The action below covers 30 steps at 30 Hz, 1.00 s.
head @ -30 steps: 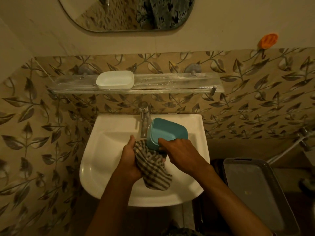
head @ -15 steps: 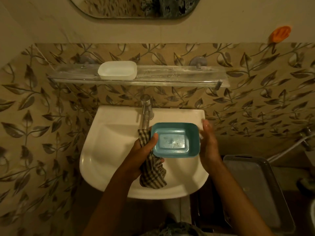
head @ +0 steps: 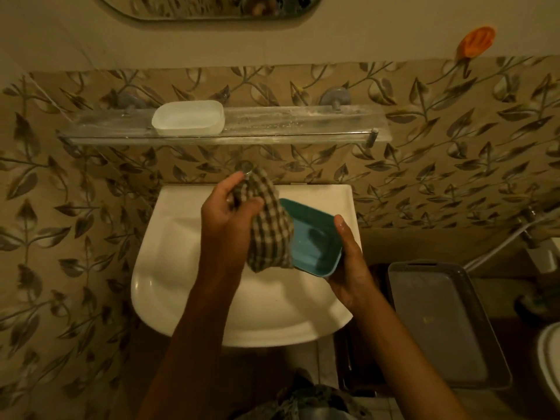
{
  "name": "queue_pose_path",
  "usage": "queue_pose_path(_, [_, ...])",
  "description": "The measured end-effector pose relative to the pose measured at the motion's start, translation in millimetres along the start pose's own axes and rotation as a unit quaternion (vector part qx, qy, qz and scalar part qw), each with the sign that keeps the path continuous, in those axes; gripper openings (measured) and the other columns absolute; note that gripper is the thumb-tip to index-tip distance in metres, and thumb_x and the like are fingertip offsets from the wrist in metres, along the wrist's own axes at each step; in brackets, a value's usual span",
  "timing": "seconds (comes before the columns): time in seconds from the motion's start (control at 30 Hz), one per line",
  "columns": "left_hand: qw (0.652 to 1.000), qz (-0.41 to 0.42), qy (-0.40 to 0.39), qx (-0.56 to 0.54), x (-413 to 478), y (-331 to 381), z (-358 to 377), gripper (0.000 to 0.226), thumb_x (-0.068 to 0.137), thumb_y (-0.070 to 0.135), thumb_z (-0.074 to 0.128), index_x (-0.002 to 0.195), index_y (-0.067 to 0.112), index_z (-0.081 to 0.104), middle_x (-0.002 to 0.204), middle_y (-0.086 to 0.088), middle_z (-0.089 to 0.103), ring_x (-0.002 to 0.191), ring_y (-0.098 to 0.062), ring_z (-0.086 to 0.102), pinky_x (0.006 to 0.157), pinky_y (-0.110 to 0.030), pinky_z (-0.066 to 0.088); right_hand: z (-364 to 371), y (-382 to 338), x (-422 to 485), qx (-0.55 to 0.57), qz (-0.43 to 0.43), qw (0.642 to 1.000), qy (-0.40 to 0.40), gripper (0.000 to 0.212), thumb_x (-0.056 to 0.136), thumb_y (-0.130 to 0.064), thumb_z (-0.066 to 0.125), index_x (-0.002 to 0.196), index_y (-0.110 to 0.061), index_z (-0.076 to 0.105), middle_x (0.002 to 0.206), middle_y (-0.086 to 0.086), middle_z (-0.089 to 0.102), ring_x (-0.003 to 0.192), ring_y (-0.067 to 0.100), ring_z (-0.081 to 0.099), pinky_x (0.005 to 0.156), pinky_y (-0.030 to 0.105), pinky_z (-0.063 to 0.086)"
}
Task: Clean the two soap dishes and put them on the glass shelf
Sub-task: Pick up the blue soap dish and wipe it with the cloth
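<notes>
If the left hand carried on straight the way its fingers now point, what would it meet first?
The left hand, gripping the checked cloth, points up toward the wall. It would probably meet the tap first, just beyond its fingertips, though depth is unclear.

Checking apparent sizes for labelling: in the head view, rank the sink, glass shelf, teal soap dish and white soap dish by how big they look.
1. sink
2. glass shelf
3. teal soap dish and white soap dish: look alike; the teal one is nearer and partly cloth-covered, so unranked.

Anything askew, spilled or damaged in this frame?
Nothing stands out. The white dish sits flat on the shelf; the teal dish is tilted only because the right hand holds it for the left hand's cloth.
</notes>
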<state>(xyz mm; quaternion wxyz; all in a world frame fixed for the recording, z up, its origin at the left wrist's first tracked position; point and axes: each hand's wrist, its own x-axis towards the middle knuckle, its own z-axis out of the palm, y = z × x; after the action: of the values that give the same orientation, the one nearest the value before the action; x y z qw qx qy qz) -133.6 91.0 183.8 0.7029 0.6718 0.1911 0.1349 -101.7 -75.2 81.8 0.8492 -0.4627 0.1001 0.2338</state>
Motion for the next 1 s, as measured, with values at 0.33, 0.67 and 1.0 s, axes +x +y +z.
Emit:
queue_pose_path(0.33, [0.968,0.134,-0.044,-0.21,-11.3,20.3,22.7,0.069,0.076,-0.002,0.062,0.139,0.007,0.037,0.14,-0.014,0.049,0.128,-0.021,0.051,0.107,-0.045,0.042,-7.7,3.5,-0.3,-0.038,-0.079,0.991,0.097,0.071,0.061,-0.062,0.074,0.12,-0.025,0.061,0.123,0.009,0.065,0.111,0.027,0.064,0.086,0.048,0.057])
queue_pose_path(0.67, [0.795,0.063,-0.183,0.575,-35.5,-71.1,40.7,0.064,0.092,0.03,0.051,0.147,0.017,0.021,0.155,-0.006,0.026,0.143,-0.023,0.021,0.118,-0.056,0.012,2.6,15.1,-13.9,-0.072,-0.094,0.986,0.12,0.055,0.066,-0.059,0.067,0.112,-0.03,0.064,0.116,0.004,0.064,0.109,0.024,0.062,0.069,0.026,0.057])
queue_pose_path(1.0, [0.822,0.133,-0.154,0.532,-31.4,-59.0,61.7,0.022,0.088,0.024,0.061,0.107,0.012,0.061,0.108,-0.004,0.068,0.101,-0.021,0.062,0.085,-0.023,0.041,10.0,23.3,-18.5,-0.105,-0.12,0.98,0.117,0.049,0.073,-0.054,0.068,0.114,-0.027,0.061,0.114,0.0,0.066,0.105,0.015,0.064,0.075,0.027,0.056])
